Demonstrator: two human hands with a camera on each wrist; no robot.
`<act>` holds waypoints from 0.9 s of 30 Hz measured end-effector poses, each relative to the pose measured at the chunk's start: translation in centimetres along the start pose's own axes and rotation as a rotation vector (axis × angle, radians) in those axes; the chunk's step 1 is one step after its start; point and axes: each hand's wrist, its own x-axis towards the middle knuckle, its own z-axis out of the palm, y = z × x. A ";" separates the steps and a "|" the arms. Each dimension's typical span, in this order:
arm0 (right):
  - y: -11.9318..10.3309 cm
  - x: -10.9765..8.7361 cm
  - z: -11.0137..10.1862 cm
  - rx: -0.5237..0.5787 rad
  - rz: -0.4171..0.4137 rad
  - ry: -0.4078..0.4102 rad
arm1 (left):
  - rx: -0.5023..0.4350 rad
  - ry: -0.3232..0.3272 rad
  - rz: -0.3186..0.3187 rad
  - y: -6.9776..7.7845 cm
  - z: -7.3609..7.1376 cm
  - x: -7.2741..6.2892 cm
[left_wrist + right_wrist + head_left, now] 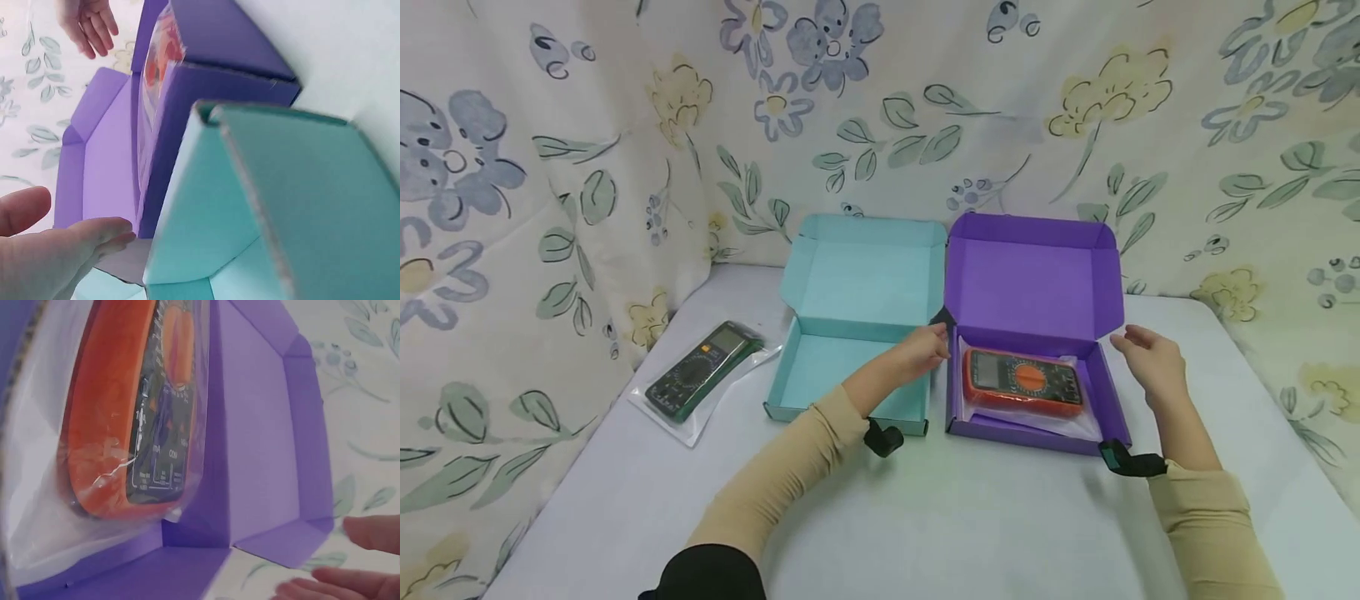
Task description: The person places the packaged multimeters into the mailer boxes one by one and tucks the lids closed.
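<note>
Purple cardboard box (1030, 438): on white tabletop (985, 533), R of ctr, lid (1033, 283) raised at far side. Orange-cased, black-faced multimeter (1011, 382) in clear plastic wrap (44, 537) lies inside, face up.

L hand (917, 352): just beside box's L wall; contact can't be told. Fingers together, approx. straight, thumb apart; nothing held. R hand (1152, 358): just off box's R side, fingers extended, thumb apart, nothing held. Orange meter sits betw. both hands, clear of all fingertips, box walls intervening.

Orientation: orange meter's long axis runs L–R, R end slightly nearer; display end to L, socket end to R. Box mouth faces up, lid hinge along far edge.

Adj. L: light teal cardboard box (868, 267), lid likewise raised at far side. Far L: green-cased, black-faced multimeter (700, 371) in clear plastic, flat on tabletop, long axis diagonal, display end far R, other end near L. Bkgd: floral-print white curtain (1000, 125).
</note>
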 end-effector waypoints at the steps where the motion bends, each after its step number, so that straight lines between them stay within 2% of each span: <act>1: -0.1 0.3 -0.1 0.037 0.004 0.002 | -0.032 0.002 0.002 0.4 -0.1 0.3; 4: -0.1 1.1 0.1 0.135 0.015 -0.021 | -0.069 0.010 0.011 0.9 -0.2 1.4; 6: -0.2 1.6 0.3 0.180 0.019 -0.046 | -0.077 0.041 0.016 0.8 -0.3 2.2; 9: -0.2 2.1 0.7 0.221 0.013 -0.061 | -0.109 0.034 0.053 -1.5 -1.8 6.6; 10: -0.2 2.3 0.8 0.229 0.012 -0.065 | -0.120 0.028 0.068 -3.5 -3.0 10.1; 11: -0.2 2.4 0.9 0.234 0.011 -0.065 | -0.132 0.017 0.072 -4.3 -3.5 11.5; 13: -0.2 2.4 1.1 0.236 0.009 -0.057 | -0.154 0.006 0.067 -4.0 -3.4 11.3; 14: -0.2 2.4 1.1 0.233 0.009 -0.054 | -0.154 0.015 0.053 -3.3 -2.8 10.2; 16: -0.2 2.3 1.1 0.215 0.001 -0.048 | -0.138 0.036 0.037 -1.6 -1.6 7.4; 17: -0.2 2.3 1.1 0.207 -0.008 -0.046 | -0.128 0.047 0.025 0.5 -0.3 4.0; 18: -0.2 2.2 1.0 0.201 -0.020 -0.051 | -0.115 0.056 0.026 1.4 0.3 2.5; 21: -0.1 2.2 0.7 0.173 -0.067 -0.077 | -0.080 0.049 0.048 1.5 0.4 2.3; 27: 0.6 2.1 0.6 0.095 -0.155 -0.100 | -0.080 0.005 0.091 1.5 0.8 2.2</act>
